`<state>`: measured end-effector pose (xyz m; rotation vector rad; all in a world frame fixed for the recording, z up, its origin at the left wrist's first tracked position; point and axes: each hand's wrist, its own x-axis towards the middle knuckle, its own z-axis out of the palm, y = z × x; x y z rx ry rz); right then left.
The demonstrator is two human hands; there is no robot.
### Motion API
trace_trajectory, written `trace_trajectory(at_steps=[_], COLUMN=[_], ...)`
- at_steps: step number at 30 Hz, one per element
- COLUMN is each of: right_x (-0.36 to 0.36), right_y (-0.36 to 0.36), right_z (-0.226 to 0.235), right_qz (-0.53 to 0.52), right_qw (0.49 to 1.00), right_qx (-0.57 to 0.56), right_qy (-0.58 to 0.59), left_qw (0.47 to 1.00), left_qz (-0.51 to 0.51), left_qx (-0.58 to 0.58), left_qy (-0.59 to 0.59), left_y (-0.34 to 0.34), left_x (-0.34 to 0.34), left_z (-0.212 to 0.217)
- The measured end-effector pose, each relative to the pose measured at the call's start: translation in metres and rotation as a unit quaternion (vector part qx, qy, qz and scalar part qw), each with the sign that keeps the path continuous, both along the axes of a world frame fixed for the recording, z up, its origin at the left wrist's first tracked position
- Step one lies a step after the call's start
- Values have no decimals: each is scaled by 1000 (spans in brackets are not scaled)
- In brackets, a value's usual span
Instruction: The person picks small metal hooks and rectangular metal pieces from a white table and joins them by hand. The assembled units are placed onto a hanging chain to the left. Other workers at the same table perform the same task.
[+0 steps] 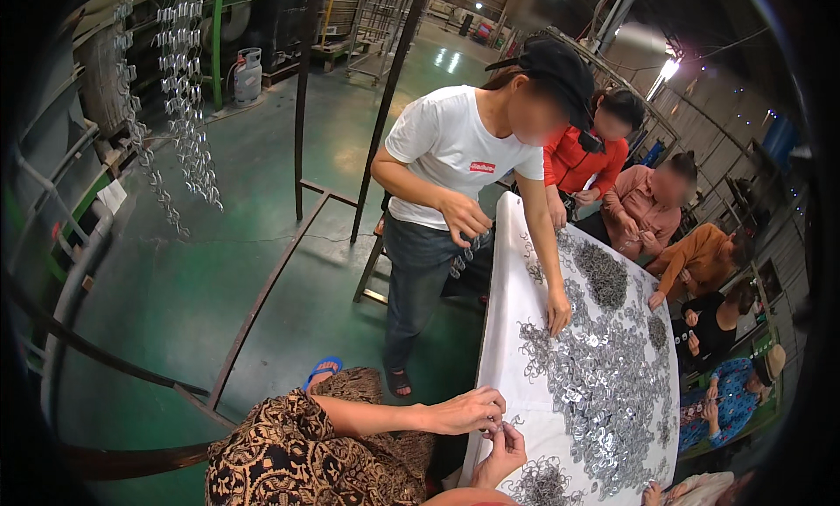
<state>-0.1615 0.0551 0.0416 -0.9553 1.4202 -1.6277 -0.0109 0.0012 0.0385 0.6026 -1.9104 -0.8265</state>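
Small piece (496,425): at the near left edge of the white-covered table (516,305), mostly hidden by fingers; exact shape unclear. Left hand (465,411): thumb and fingertips pinched together on it. Right hand (505,454): fingertips meet it from below; cannot tell whether they clamp it.

Adjacent: a cluster of wire hooks (540,485) lies just beside the right hand. Beyond it, a broad spread of flat silvery pieces (604,405) covers much of the tabletop; a darker heap (602,277) sits toward the far end.

Obstructions: a co-worker in a white T-shirt (464,130) stands by the left edge, one arm across the upper table with its hand at the pieces, the other holding a short metal chain (462,263). More people line the opposite side.

Outward: dark metal frame (262,318) on the green floor, chains hanging (181,94) upper left, gas cylinder (248,77) behind.
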Motion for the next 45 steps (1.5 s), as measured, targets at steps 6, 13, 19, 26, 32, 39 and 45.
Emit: trace_trajectory(at_steps=[6, 13, 19, 26, 32, 39, 45], right_x=[6, -93, -259, -295, -274, -226, -205], right_y=[5, -34, -161, -213, -192, -129, -104], right_z=[5, 19, -21, -119, -123, -121, -116], right_qz=[25, 58, -77, -130, -150, -86, -13], right_qw=[999, 976, 787, 800, 746, 712, 770], right_qx=[-28, -33, 165, 224, 290, 242, 142], right_qy=[18, 208, 589, 541, 580, 654, 622], left_qw=[998, 986, 994, 999, 994, 996, 998], left_qz=[7, -121, -86, 12, 49, 51, 48], left_qx=[-29, 44, 30, -14, 92, 77, 50], left_qy=[50, 109, 55, 25, -35, -6, 8], left_y=[0, -14, -11, -18, -22, -24, -16], left_x=[-11, -1, 13, 28, 24, 17, 20], left_z=[-5, -13, -22, -22, -29, -23, -24])
